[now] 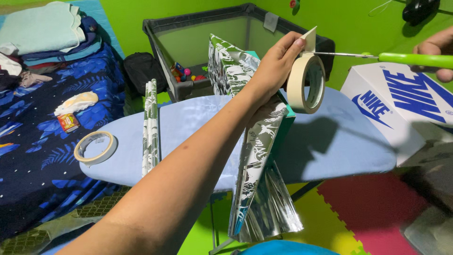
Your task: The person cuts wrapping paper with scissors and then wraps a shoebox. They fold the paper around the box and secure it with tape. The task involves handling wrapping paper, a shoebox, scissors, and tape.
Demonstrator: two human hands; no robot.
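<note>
Left hand [278, 61] pinching the tape roll [306, 84] taut — right hand [436, 52] gripping scissors [377, 57] — best cut square, close to fingers.

Bright green walls [141, 14] enclose a dark mesh playpen [198, 38], a bed [28, 156] with blue leaf-print cover and folded laundry [45, 33], and red-and-yellow foam floor mats [373, 208].

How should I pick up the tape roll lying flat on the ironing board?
Pinch the tape roll by its ring wall from above, one finger inside the hole and the thumb outside. It lies flat near the board's left end with its open centre facing up, and its thin rim gives little to grab sideways.
</note>
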